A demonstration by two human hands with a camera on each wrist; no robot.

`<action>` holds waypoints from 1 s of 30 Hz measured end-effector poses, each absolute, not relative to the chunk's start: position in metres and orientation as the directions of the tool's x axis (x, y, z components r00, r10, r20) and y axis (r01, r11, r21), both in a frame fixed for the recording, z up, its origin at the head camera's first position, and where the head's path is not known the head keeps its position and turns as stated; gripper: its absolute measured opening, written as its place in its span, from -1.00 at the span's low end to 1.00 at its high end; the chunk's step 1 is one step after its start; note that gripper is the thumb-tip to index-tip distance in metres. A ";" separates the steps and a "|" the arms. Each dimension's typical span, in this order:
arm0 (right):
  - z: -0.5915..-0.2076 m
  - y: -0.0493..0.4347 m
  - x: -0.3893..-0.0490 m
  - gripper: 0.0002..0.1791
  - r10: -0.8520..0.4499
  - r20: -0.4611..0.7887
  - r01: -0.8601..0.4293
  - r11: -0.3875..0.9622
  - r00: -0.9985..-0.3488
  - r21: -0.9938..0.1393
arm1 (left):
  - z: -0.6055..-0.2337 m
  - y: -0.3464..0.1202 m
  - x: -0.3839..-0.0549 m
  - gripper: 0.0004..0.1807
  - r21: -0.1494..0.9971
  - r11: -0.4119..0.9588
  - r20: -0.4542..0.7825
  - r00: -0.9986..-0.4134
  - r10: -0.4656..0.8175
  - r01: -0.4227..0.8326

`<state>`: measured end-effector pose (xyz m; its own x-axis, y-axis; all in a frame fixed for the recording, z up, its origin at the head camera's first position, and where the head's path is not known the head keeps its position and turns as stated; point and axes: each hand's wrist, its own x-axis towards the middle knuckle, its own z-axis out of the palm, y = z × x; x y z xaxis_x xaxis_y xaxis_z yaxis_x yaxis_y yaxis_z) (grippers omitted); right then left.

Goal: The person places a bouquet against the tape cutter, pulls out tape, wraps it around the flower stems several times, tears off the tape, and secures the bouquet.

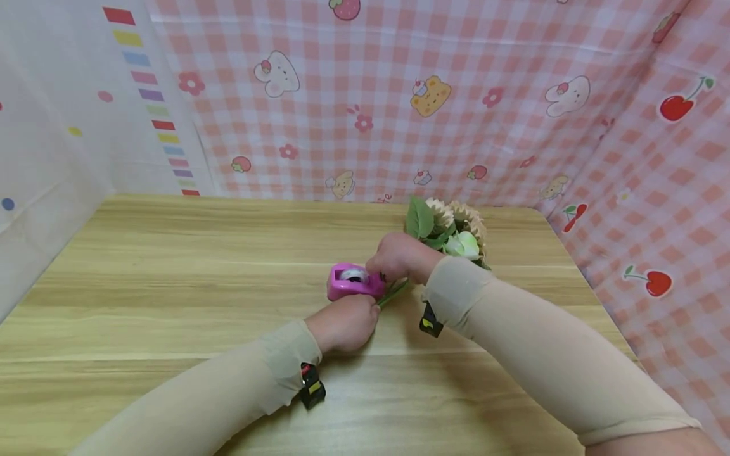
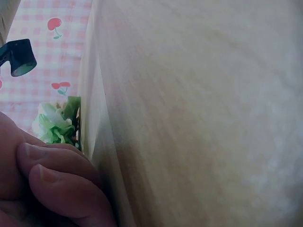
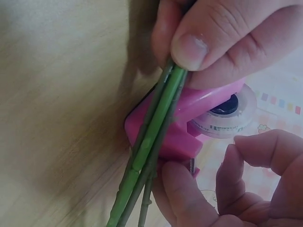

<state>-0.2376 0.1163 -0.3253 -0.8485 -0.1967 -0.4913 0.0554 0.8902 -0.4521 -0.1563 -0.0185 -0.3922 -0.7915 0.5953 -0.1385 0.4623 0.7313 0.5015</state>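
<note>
Green flower stems [image 3: 154,127] are pinched between the thumb and finger of my left hand [image 1: 348,322], just in front of a pink tape dispenser [image 1: 342,289]. A roll of clear tape [image 3: 241,111] sits in the dispenser. At the dispenser's cutter end, the curled fingers of my right hand [image 1: 406,256] seem to pinch the tape's end, though the clear strip itself is hard to make out. The bouquet's flower heads, with a pale green-white bloom [image 1: 463,244], lie beyond my right wrist, partly hidden by it. Curled left fingers [image 2: 66,189] fill a corner of the left wrist view.
A wood-grain table [image 1: 188,253] lies under everything. Pink checked cloth [image 1: 365,95] hangs behind it and on the right, white cloth [image 1: 51,145] on the left. Black wrist cameras [image 1: 312,386] are strapped to both sleeves.
</note>
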 end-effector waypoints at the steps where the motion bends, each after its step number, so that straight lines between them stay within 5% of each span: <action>1: -0.325 0.116 -0.237 -0.69 -0.192 -0.489 0.055 0.893 -0.851 -0.447 | -0.392 -0.019 -0.156 -0.70 0.504 0.729 -0.138 -0.791 0.597 0.462; 30: -0.330 0.104 -0.233 -0.78 -0.171 -0.432 -0.021 0.944 -0.886 -0.329 | -0.393 -0.019 -0.157 -0.66 0.522 0.740 -0.160 -0.803 0.574 0.425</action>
<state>-0.2325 0.1045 -0.3301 -0.8858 -0.1706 -0.4316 -0.0213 0.9439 -0.3295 -0.1569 -0.0191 -0.3931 -0.8030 0.5741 -0.1597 0.4250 0.7396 0.5219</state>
